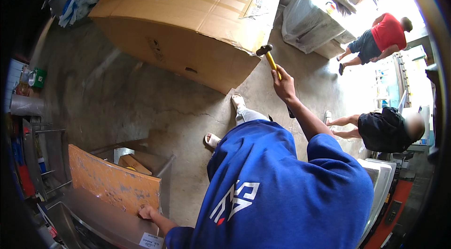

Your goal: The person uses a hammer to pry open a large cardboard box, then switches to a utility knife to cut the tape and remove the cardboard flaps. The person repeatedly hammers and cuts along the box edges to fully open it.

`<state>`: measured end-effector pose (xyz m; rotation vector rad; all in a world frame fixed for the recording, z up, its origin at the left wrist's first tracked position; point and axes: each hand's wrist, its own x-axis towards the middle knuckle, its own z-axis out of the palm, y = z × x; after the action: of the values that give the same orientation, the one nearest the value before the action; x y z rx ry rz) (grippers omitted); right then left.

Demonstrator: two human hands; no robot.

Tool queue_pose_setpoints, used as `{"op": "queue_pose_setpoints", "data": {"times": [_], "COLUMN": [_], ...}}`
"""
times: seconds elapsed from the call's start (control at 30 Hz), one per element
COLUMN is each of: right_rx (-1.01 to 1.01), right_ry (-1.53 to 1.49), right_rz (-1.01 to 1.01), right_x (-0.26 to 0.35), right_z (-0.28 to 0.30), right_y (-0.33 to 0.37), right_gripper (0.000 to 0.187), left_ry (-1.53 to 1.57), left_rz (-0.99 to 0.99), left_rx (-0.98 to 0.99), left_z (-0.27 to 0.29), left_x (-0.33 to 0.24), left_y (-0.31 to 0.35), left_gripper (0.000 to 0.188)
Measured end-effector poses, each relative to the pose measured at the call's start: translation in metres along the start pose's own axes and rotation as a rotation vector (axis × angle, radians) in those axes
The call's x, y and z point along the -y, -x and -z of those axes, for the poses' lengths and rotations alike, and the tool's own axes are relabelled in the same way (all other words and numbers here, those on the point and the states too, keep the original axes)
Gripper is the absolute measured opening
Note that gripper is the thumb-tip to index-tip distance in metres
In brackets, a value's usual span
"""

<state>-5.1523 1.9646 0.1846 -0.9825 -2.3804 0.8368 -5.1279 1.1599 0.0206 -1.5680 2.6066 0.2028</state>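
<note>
My right hand (284,85) is closed around a hammer (271,62), raised in front of me to the right. The hammer has a yellow shaft and a dark head, and its black end shows below my wrist. In the picture, its head lies close to the corner of a large brown cardboard box (183,61). Low on the left, my left hand (146,212) has its fingers curled in at the lower right part of a scuffed orange board (112,178). A grey metal cabinet (105,218) lies just below that hand. What the left fingers grip is hidden.
Behind the board is an open bin (164,169) with wooden pieces. A plastic-wrapped unit (307,19) stands beyond the carton. Two people are on the right, one in a red shirt (389,33), one in dark clothes (383,129). A metal rack (47,155) stands left.
</note>
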Motion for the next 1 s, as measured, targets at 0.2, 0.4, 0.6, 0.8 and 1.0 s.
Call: {"op": "queue_pose_setpoints", "data": {"times": [0.2, 0.4, 0.6, 0.8, 1.0], "right_rx": [0.004, 0.017, 0.048, 0.026, -0.032], "right_ry": [-0.027, -0.032, -0.09, -0.175, -0.226], "right_rz": [-0.048, -0.053, -0.096, -0.112, -0.129], "right_x": [-0.008, -0.002, -0.015, -0.034, -0.068], "right_z": [0.011, 0.014, 0.011, 0.011, 0.019], "right_y": [0.003, 0.005, 0.008, 0.004, -0.013], "right_gripper": [0.039, 0.038, 0.039, 0.037, 0.038], "left_ry": [-0.041, -0.029, -0.065, 0.678, 1.439], "left_rz": [0.067, -0.022, -0.106, 0.011, -0.447], "left_rx": [-0.015, -0.139, -0.41, -0.079, 1.022], "left_z": [-0.011, -0.009, -0.005, 0.023, 0.082], "left_x": [0.014, 0.025, 0.033, -0.024, -0.212], "left_y": [-0.033, -0.009, -0.004, 0.055, 0.198], "left_gripper": [0.038, 0.036, 0.025, 0.025, 0.046]}}
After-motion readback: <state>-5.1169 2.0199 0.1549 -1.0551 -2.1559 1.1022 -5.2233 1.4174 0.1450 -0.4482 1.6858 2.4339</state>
